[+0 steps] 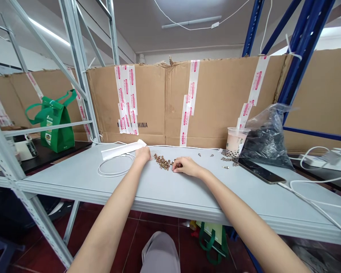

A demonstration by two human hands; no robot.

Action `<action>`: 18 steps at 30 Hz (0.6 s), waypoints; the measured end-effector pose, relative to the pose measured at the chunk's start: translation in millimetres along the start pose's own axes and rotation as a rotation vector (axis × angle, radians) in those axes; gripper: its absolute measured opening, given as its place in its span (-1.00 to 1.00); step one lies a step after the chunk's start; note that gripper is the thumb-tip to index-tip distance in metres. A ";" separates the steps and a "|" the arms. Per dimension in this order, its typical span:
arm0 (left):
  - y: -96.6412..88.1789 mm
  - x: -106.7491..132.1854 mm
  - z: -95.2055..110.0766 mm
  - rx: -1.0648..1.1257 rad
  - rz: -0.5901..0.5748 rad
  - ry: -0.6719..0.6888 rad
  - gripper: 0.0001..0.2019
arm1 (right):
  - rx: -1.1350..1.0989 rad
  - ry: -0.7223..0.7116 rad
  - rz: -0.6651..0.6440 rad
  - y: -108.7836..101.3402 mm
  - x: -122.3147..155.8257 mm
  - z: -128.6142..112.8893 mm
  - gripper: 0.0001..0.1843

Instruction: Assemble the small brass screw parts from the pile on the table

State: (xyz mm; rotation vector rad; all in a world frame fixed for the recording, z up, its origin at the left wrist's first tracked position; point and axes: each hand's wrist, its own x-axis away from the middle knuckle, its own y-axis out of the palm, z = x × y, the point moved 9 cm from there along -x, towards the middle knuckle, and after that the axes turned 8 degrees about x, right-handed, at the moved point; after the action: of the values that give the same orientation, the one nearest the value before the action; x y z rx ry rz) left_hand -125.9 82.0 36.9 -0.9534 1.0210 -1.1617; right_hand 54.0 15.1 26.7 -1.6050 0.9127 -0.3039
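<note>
A loose pile of small brass-coloured metal pieces [162, 162] lies on the grey shelf top [159, 185] between my hands. My right hand [186, 166] rests at the pile's right edge, its fingers curled in and pinched beside a few pieces; what is between the fingertips is too small to name. At the left of the pile is my left hand [143, 154], closed, seen from the back, with its fingertips mostly hidden. It is right beside a folded white sheet or strip [122, 150]. A coiled white cable [113, 171] lies below that strip.
On the right stand a bubble tea cup [235, 142] and a clear bag of dark material [268, 142], with a phone [258, 170] on a charging cable before them. Small silvery pieces [225, 167] lie near the cup. A cardboard wall [165, 106] closes the back.
</note>
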 end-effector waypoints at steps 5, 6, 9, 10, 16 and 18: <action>-0.7 -2.3 0.8 0.002 0.024 0.003 -0.83 | -0.137 0.031 -0.047 5.4 -3.3 4.4 -0.86; -1.0 -2.6 0.9 0.005 0.030 0.006 -0.84 | -0.145 0.029 -0.048 5.2 -3.5 4.2 -0.87; -3.1 -2.5 1.3 0.020 0.060 0.020 -0.87 | -0.116 -0.010 -0.011 0.3 -3.3 0.8 -0.92; -4.4 -2.1 1.2 0.027 0.075 0.026 -0.88 | -0.099 -0.030 0.005 -1.2 -3.0 -1.0 -0.94; -12.2 -0.2 12.8 0.164 0.177 0.101 -0.86 | -0.110 -0.002 0.145 -15.4 -1.3 -0.8 -0.92; -7.6 1.7 32.3 0.392 0.142 0.224 -0.82 | -0.166 0.048 0.245 -29.0 1.2 4.0 -0.92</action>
State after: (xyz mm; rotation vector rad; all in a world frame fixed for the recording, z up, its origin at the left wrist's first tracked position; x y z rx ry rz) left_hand -96.5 81.1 52.5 -0.4417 0.9715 -1.3075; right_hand 68.6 16.8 52.0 -1.6206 1.1846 -0.0979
